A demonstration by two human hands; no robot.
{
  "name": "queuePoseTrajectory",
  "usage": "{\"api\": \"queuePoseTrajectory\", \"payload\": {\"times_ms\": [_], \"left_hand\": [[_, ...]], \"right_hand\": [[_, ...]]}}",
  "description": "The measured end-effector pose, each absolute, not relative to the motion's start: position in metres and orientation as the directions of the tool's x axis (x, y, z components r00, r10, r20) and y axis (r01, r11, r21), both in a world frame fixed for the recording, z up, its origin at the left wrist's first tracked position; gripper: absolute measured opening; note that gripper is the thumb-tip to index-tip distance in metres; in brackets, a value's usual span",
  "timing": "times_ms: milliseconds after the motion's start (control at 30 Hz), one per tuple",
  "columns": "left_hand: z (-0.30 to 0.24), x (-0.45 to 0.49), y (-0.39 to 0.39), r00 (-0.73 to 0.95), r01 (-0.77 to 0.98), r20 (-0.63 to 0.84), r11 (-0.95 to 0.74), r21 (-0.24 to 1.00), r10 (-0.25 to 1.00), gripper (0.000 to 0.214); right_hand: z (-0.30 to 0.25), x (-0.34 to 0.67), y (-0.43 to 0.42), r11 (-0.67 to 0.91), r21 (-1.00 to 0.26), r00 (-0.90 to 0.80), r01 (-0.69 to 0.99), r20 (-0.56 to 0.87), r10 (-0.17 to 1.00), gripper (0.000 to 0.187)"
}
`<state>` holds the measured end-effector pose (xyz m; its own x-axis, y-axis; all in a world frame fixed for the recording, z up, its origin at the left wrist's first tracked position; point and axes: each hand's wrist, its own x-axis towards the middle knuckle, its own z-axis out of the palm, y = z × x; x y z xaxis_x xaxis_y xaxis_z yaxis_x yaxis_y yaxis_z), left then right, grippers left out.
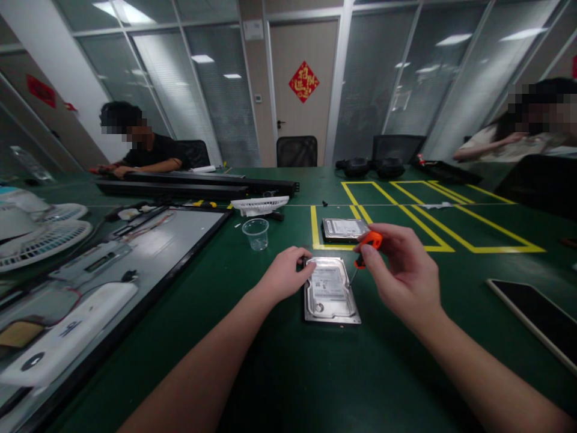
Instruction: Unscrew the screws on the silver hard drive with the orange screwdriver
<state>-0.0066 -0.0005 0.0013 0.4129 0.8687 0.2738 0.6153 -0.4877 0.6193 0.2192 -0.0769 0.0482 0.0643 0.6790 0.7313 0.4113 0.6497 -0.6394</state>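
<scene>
Head view leaves the tip of the screwdriver [371,240] hard to make out at the right edge of the hard drive [331,305]; the right hand [403,273] grips its orange handle, partly covering it. Around the drive's far left corner the left hand [286,275] is closed, some fingertips hidden. The drive lies flat between both hands, label [327,285] up, long axis running away from the wearer; the screwdriver slants down leftward. Underneath is a green table [270,379] with yellow lines [509,249]; beyond, a shut door [304,126] between glass partitions [369,84].
</scene>
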Motion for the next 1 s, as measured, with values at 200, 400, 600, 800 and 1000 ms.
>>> {"api": "queuePoseTrajectory", "payload": {"times_ms": [200, 400, 600, 800, 1000], "left_hand": [[0.0008, -0.0057, -0.0002, 0.411, 0.621, 0.277, -0.489, 0.613, 0.868, 0.027], [0.0003, -0.0062, -0.0003, 0.411, 0.613, 0.281, -0.491, 0.619, 0.867, 0.026], [0.0005, -0.0067, -0.0005, 0.412, 0.617, 0.277, -0.489, 0.616, 0.868, 0.028], [0.0004, -0.0069, -0.0004, 0.408, 0.618, 0.273, -0.484, 0.62, 0.871, 0.028], [0.0008, -0.007, -0.0007, 0.414, 0.615, 0.273, -0.488, 0.619, 0.869, 0.028]], "right_hand": [[0.046, 0.2204, -0.0759, 0.631, -0.661, 0.086, 0.407, 0.716, 0.693, 0.031], [0.046, 0.2205, -0.0751, 0.641, -0.641, 0.076, 0.422, 0.73, 0.679, 0.033], [0.045, 0.2206, -0.0726, 0.654, -0.611, 0.066, 0.446, 0.752, 0.656, 0.042], [0.0448, 0.2216, -0.0736, 0.644, -0.638, 0.072, 0.423, 0.732, 0.678, 0.037], [0.0461, 0.2208, -0.0757, 0.647, -0.642, 0.081, 0.412, 0.733, 0.676, 0.034]]}}
